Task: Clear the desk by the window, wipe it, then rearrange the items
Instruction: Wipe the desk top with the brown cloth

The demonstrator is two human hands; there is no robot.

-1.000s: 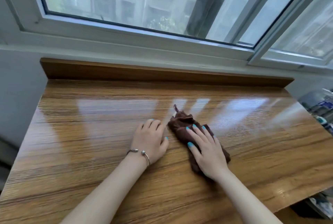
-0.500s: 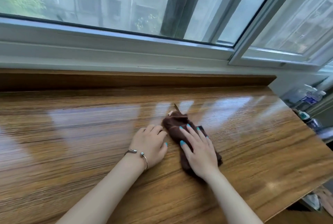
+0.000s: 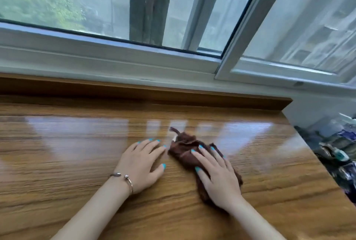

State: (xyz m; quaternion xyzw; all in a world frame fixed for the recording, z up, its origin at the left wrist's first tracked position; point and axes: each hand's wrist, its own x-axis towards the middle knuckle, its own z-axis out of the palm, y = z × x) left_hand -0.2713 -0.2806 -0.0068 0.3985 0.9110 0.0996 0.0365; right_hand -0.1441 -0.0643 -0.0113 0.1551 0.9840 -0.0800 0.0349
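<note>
Window desk (image 3: pixel 77 162) | right hand (image 3: pixel 217 178) flat, pressing brown cloth (image 3: pixel 185 149) beneath | left hand (image 3: pixel 142 162) flat beside cloth

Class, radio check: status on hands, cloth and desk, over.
Right hand flat, pressing brown cloth. Left hand flat on desk. Nothing in the cloth's way.

Right hand (image 3: pixel 217 180) (flat) on cloth (image 3: pixel 185 148)

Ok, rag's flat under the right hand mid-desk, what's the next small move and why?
Probably slide the right hand and brown rag rightward across the desk. Its fingers lie flat on the rag, the left hand braces beside it, and bare surface stretches to the right edge.
</note>
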